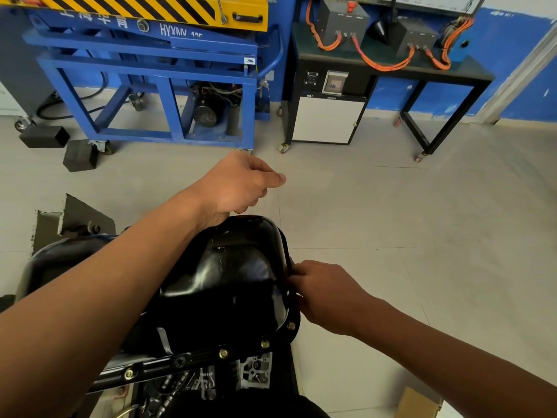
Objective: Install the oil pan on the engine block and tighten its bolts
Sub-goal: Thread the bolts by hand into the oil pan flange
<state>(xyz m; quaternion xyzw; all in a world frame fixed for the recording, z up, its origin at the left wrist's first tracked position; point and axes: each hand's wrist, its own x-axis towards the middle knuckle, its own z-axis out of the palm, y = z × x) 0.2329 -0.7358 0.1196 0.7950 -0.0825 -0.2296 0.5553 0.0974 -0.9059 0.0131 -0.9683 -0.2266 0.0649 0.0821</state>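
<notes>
A glossy black oil pan [229, 285] sits on the engine block [253, 375], which shows below the pan's near flange. Several brass-coloured bolts [265, 344] stand in the flange along the near edge and right corner. My right hand [325, 294] is at the pan's right flange, its fingertips curled at the rim; what they pinch is hidden. My left hand [238, 185] hovers beyond the pan's far end, fingers loosely curled, thumb and forefinger close together, nothing visible between them. My left forearm crosses over the pan.
A blue wheeled lift frame [168, 95] stands on the floor ahead, with black blocks [80, 156] at its left. A black bench with orange cables [385, 64] is at the right back. A cardboard box [417, 402] lies near my right arm.
</notes>
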